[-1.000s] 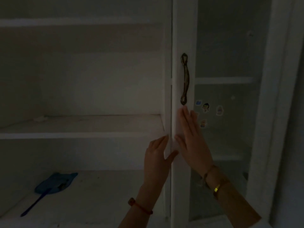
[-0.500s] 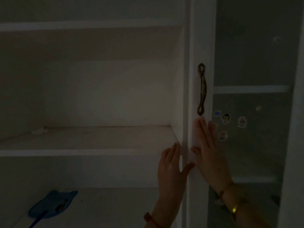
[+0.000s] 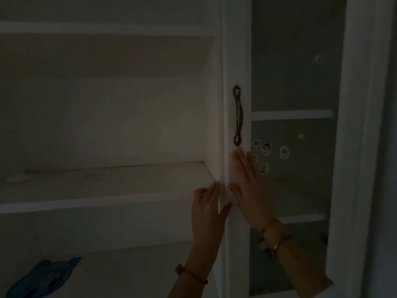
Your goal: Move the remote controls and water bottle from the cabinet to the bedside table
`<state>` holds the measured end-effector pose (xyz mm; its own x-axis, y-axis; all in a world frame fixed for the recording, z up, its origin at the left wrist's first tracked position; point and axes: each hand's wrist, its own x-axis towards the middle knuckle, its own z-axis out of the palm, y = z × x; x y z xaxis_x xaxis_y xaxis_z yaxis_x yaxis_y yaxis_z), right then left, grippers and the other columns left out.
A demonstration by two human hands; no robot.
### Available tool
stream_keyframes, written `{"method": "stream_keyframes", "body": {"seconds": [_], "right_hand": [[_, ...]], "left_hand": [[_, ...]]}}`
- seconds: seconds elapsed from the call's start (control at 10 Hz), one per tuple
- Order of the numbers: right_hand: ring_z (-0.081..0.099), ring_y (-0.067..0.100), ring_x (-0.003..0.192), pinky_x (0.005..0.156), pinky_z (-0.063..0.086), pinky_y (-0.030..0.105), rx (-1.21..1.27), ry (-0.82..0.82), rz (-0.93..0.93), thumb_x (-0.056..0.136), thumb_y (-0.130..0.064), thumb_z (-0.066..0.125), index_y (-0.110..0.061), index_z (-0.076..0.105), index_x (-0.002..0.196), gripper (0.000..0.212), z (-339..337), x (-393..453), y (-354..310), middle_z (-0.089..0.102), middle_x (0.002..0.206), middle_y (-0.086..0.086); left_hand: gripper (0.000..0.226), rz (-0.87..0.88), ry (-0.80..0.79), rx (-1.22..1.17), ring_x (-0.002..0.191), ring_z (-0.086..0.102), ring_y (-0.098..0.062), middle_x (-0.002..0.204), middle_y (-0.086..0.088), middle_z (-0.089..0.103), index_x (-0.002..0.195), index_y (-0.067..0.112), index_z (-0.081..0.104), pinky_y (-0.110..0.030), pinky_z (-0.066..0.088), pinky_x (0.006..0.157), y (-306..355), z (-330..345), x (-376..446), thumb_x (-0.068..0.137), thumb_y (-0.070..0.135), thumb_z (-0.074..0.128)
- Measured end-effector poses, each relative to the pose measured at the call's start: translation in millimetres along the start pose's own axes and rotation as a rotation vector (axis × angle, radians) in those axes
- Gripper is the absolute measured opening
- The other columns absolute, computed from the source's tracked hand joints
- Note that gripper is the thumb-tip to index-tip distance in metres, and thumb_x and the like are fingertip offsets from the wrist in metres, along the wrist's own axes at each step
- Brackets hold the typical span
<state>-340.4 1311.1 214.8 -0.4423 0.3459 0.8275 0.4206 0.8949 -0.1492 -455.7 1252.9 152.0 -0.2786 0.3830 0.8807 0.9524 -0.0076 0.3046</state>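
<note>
The scene is dim. A white cabinet [image 3: 107, 201] stands in front of me with its left side uncovered and bare shelves showing. A white-framed glass door [image 3: 237, 61] with a dark metal handle [image 3: 238, 115] covers the right part. My left hand [image 3: 207, 209] grips the door frame's left edge, fingers curled behind it. My right hand [image 3: 249, 183] lies flat on the frame front, just below the handle, fingers spread. No remote control or water bottle is visible.
A blue fly swatter [image 3: 45, 276] lies on the lower shelf at the bottom left. Several small cartoon stickers [image 3: 266, 149] are on the glass pane. Shelves show through the glass [image 3: 292, 115]. A white door frame [image 3: 361, 147] runs down the right side.
The door edge with both hands on it has shifted to the right in view, uncovering more of the left shelves. Both hands keep the same hold on the frame.
</note>
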Motion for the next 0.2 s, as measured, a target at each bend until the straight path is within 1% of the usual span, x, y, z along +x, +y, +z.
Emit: {"method": "stream_keyframes", "body": {"seconds": [0.1, 0.2], "right_hand": [[0.001, 0.01, 0.147, 0.118, -0.001, 0.016, 0.125, 0.025, -0.01, 0.09, -0.017, 0.057, -0.027, 0.004, 0.149, 0.079, -8, -4, 0, -0.001, 0.159, -0.011], [0.011, 0.01, 0.146, 0.12, 0.013, 0.027, 0.169, 0.056, 0.08, 0.092, -0.02, 0.054, -0.025, 0.01, 0.149, 0.072, -18, -19, 1, 0.009, 0.158, -0.009]], "left_hand": [[0.057, 0.035, -0.025, -0.076, 0.112, 0.044, -0.013, 0.129, 0.003, 0.062, 0.134, 0.016, 0.054, -0.024, 0.04, 0.097, -2, -11, -5, 0.083, 0.038, 0.068], [0.056, 0.094, -0.023, -0.117, 0.12, 0.046, -0.012, 0.133, 0.004, 0.058, 0.136, 0.016, 0.051, -0.025, 0.039, 0.104, -2, -30, -15, 0.087, 0.041, 0.063]]}}
